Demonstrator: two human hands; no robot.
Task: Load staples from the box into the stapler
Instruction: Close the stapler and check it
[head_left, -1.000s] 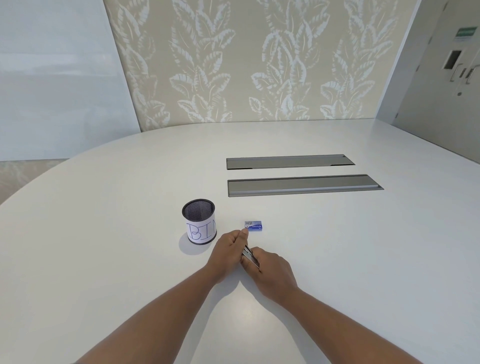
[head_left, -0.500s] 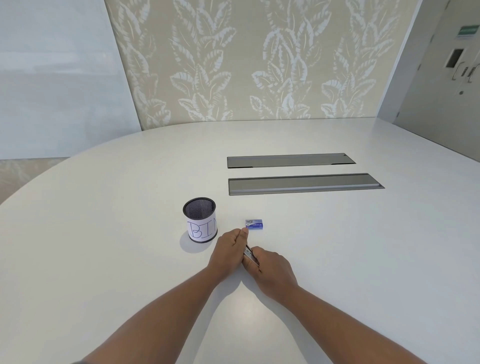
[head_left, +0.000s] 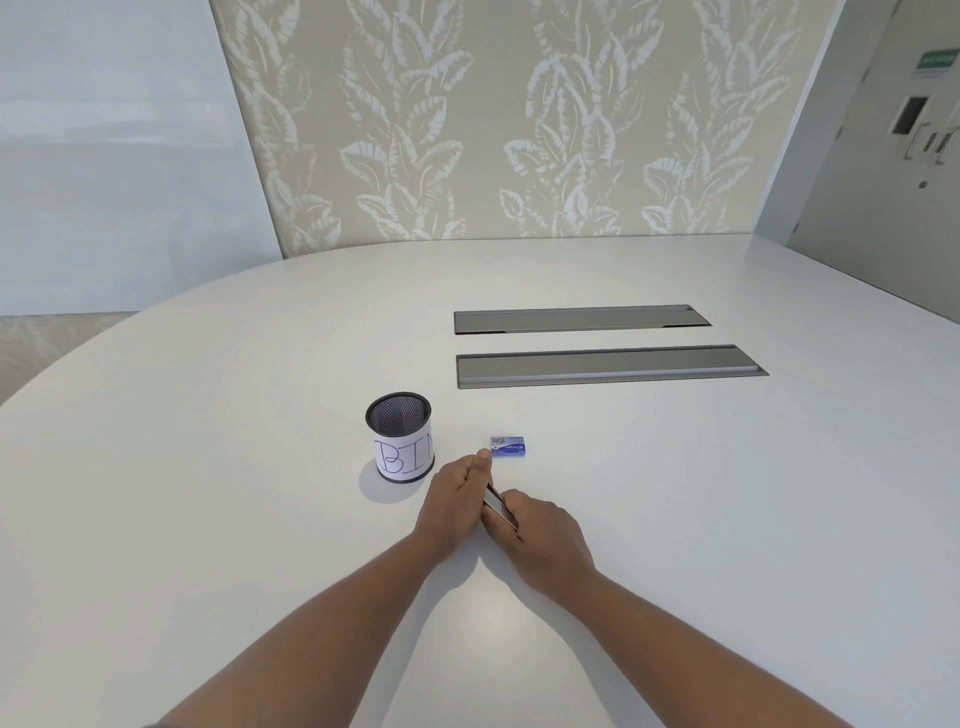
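A small silver stapler (head_left: 500, 506) lies between my two hands on the white table (head_left: 208, 467); only a thin metal strip of it shows. My right hand (head_left: 540, 535) curls round its near end. My left hand (head_left: 457, 499) holds its far end, fingers together and pointing toward the box. The little blue staple box (head_left: 510, 447) sits on the table just beyond my left fingertips, apart from them. Whether the stapler is open is hidden by my hands.
A black mesh cup (head_left: 400, 436) with a paper label reading "BIN" stands left of my hands. Two long grey cable hatches (head_left: 608, 366) are set into the table farther back. A leaf-patterned wall rises behind the table.
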